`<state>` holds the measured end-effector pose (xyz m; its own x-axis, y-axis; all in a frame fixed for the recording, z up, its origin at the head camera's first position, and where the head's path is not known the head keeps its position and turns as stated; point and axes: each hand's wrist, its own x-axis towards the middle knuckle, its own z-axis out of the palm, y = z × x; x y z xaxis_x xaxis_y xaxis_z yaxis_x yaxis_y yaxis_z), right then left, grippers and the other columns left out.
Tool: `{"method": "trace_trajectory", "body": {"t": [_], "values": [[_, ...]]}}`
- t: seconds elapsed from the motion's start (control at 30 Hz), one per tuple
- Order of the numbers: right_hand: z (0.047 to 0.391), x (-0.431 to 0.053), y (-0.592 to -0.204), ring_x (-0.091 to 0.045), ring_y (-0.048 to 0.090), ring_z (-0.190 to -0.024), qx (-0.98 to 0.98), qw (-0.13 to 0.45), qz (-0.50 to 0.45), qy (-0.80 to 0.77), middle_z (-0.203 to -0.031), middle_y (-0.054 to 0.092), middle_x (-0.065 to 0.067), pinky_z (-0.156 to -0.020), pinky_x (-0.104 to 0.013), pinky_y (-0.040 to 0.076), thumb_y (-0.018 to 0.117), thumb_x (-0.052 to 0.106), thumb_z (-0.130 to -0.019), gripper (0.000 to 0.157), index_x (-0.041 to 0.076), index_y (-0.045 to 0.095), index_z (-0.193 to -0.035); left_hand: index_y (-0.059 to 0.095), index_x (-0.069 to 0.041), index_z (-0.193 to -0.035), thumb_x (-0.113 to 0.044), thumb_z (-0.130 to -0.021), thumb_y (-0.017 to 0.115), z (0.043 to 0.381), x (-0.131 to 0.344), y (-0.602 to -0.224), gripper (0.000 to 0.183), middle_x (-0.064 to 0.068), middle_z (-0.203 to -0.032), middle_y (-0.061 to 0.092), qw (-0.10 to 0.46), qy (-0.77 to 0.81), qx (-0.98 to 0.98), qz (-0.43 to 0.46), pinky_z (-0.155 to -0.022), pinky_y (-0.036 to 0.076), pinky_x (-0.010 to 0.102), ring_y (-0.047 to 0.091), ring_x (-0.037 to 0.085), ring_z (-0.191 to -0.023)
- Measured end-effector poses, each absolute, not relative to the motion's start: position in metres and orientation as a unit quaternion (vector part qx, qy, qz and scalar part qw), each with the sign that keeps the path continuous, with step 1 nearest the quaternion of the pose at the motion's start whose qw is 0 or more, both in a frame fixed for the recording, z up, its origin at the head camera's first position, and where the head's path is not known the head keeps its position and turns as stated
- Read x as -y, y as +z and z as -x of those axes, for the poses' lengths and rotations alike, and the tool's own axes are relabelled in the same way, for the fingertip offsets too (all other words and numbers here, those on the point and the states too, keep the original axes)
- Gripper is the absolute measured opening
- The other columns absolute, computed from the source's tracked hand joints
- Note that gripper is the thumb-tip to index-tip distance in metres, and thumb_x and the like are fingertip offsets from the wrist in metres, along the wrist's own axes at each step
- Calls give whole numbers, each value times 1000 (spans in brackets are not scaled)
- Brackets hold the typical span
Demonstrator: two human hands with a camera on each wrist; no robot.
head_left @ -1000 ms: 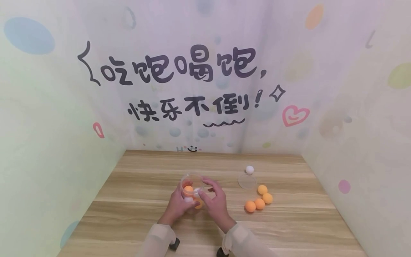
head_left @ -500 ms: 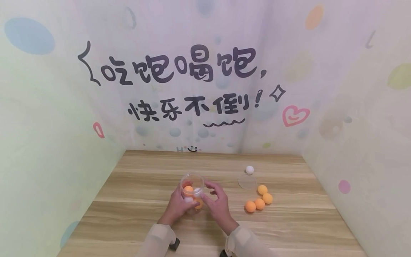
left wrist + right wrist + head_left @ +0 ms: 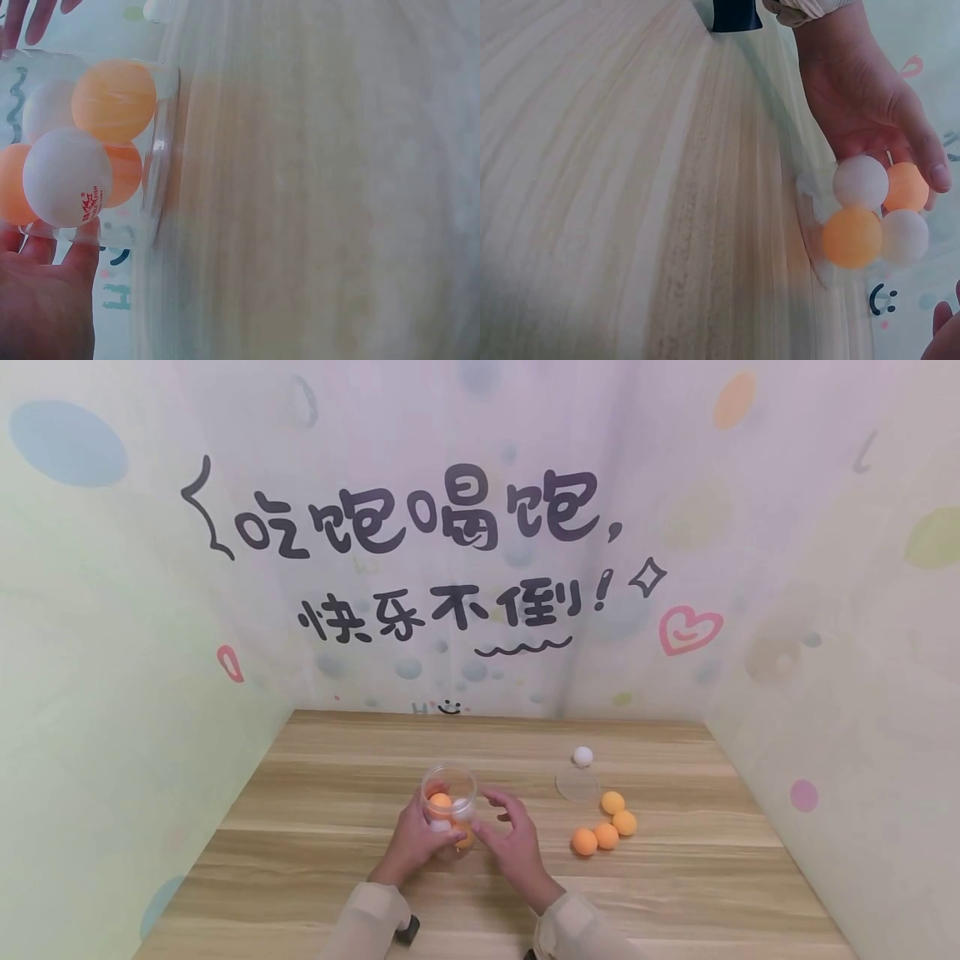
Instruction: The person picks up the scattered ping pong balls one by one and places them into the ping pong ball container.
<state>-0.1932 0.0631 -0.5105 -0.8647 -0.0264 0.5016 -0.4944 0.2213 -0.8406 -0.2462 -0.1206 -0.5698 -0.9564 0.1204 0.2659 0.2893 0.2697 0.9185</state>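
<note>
A clear plastic jar [image 3: 448, 767] stands upright on the table with its mouth uncovered. Orange ping-pong balls [image 3: 439, 804] and white ping-pong balls [image 3: 67, 178] sit inside it, seen through the wall in both wrist views. My left hand [image 3: 415, 832] grips the jar from the left, thumb across the near side and fingers behind. Just right of the jar is my right hand [image 3: 516, 847], its fingers loosely bent and nothing between them; in the left wrist view its fingers [image 3: 37, 19] show beyond the jar.
A round clear lid [image 3: 577, 784] lies on the wooden table [image 3: 315, 860] to the right. Behind it rests a white ping-pong ball [image 3: 582, 756]. Several orange ping-pong balls [image 3: 606, 836] form a curved row nearer me. Printed walls [image 3: 450, 677] enclose the table.
My right hand has drawn away from the jar's mouth, slightly to the right. The white ball by its fingertips earlier now lies inside the jar. My left hand and the jar have stayed put.
</note>
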Motion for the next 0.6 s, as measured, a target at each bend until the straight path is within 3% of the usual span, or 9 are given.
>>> {"method": "trace_trajectory", "body": {"t": [0.6], "values": [[188, -80, -520, -45, 49, -115, 786, 141, -162, 580, -127, 54, -23, -90, -60, 43, 76, 0, -81, 53, -7, 53, -128, 46, -14, -135, -14, -61, 93, 246, 120, -569, 89, 16, -130, 55, 63, -594, 792, 126, -97, 45, 46, 56, 26, -113]]}}
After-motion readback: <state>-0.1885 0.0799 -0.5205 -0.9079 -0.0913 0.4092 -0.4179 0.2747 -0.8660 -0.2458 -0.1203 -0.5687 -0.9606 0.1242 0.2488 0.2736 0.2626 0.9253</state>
